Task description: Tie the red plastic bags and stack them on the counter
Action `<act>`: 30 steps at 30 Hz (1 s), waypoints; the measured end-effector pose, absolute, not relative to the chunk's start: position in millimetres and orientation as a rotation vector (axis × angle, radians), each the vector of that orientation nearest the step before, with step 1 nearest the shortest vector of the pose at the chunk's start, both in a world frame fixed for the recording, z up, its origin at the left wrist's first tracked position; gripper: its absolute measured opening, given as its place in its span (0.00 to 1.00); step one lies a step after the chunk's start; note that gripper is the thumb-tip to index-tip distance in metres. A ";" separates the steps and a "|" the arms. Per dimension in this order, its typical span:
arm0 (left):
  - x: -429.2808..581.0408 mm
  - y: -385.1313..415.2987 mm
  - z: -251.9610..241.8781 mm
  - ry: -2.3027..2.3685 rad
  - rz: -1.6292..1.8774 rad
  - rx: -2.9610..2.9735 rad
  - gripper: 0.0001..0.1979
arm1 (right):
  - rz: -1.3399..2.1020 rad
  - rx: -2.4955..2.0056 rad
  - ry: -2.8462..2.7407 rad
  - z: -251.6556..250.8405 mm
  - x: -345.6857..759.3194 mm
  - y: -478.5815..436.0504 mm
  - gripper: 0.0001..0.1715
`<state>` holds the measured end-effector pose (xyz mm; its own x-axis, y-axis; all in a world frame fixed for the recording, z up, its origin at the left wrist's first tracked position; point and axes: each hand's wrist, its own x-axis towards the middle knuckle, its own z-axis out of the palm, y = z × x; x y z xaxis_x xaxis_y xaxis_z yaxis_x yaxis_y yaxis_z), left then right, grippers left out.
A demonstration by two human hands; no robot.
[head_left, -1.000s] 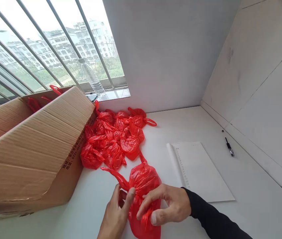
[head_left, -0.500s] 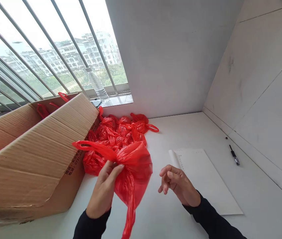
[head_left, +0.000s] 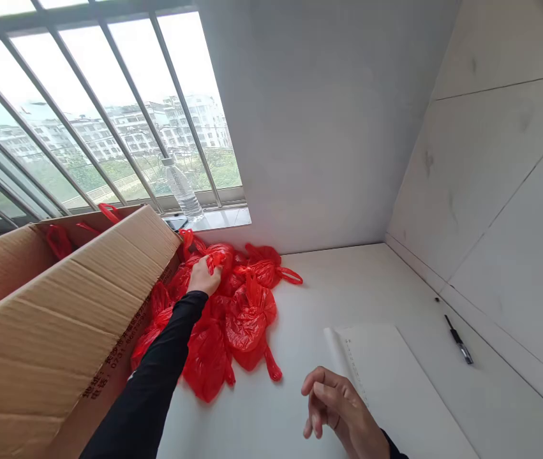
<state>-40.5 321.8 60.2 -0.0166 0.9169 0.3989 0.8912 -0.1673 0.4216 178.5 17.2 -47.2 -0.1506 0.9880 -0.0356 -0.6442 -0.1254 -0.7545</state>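
Note:
Several knotted red plastic bags (head_left: 251, 315) lie heaped on the white table beside the cardboard box. My left hand (head_left: 204, 276) reaches to the back of the heap, its fingers closed on the gathered top of a red plastic bag (head_left: 222, 254). What the bags contain cannot be made out through the plastic. Over the table at the lower right, my right hand (head_left: 335, 408) hovers with loosely bent fingers apart and nothing in them. A paper pad (head_left: 395, 370) lies just beyond that hand.
On the left stands the open cardboard box (head_left: 84, 299), with more red bag handles showing inside. A clear water bottle (head_left: 182, 190) and a dark phone-like object stand on the sill by the barred window. At right, a black pen (head_left: 459, 340) lies near the wall.
My left hand has gone from holding a red bag in front of me to the back of the heap. That bag appears to be among the others at the front. My right hand has dropped slightly.

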 end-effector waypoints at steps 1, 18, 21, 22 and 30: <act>-38.7 324.2 53.8 2.018 0.916 2.208 0.28 | 1.632 -0.661 -0.711 -49.6 178.6 18.6 0.21; -26.3 341.9 -6.4 1.949 0.373 2.567 0.31 | 1.796 -0.815 -0.778 -73.6 175.5 27.3 0.27; -26.9 348.3 1.1 2.058 0.479 2.493 0.34 | 1.788 -0.820 -0.789 -73.8 174.6 27.1 0.27; -27.3 350.1 1.5 2.082 0.491 2.461 0.35 | 1.784 -0.820 -0.797 -74.0 174.3 27.1 0.27; -30.8 336.3 4.7 2.016 0.529 2.461 0.31 | 1.789 -0.807 -0.841 -70.5 173.4 27.3 0.27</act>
